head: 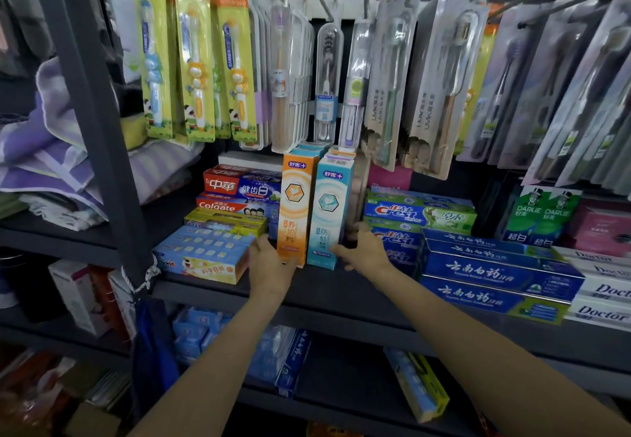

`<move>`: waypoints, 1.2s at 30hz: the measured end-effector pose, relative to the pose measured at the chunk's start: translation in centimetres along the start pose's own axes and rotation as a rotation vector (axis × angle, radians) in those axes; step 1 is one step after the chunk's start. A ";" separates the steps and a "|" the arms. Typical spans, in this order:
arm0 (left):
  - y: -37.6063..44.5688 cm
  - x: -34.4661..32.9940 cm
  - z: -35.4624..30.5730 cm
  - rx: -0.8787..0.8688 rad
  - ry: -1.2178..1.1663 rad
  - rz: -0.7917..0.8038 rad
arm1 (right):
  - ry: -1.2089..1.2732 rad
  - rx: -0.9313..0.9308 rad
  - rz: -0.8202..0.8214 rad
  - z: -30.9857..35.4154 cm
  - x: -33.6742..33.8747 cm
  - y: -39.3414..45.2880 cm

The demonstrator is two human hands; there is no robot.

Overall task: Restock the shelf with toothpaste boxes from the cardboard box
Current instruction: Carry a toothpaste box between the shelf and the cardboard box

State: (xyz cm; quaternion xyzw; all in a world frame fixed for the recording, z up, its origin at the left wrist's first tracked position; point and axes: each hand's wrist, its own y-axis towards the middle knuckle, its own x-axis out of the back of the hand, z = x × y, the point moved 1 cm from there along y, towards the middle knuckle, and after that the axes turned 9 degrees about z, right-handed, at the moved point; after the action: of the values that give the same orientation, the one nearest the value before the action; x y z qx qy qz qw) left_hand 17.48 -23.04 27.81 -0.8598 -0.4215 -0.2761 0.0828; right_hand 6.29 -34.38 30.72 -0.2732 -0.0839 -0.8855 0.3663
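Two tall toothpaste boxes stand upright side by side on the dark shelf [341, 291]: an orange box [295, 211] and a light blue box [329, 213]. My left hand [271, 266] touches the lower left side of the orange box. My right hand [363, 250] holds the lower right side of the blue box, fingers curled around its edge. More upright boxes stand behind these two. The cardboard box is not in view.
Stacks of flat toothpaste boxes lie to the left [205, 259] and right [491, 272] of the upright pair. Toothbrush packs [194, 61] hang on hooks just above. A dark upright post [99, 129] bounds the shelf on the left. A lower shelf holds more boxes [420, 385].
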 end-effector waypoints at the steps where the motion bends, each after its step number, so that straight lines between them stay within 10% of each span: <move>1: 0.3 -0.3 0.0 0.004 0.011 -0.001 | 0.015 0.010 -0.007 -0.2 -0.2 0.2; 36: 2.6 -2.6 1.1 -0.035 0.127 -0.049 | -0.150 0.124 -0.005 -0.5 0.5 2.5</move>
State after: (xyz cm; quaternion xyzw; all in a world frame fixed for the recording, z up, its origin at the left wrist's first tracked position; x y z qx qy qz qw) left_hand 18.70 -26.04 25.71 -0.8313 -0.4314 -0.3395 0.0876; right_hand 7.56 -36.65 30.39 -0.3153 -0.1666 -0.8567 0.3728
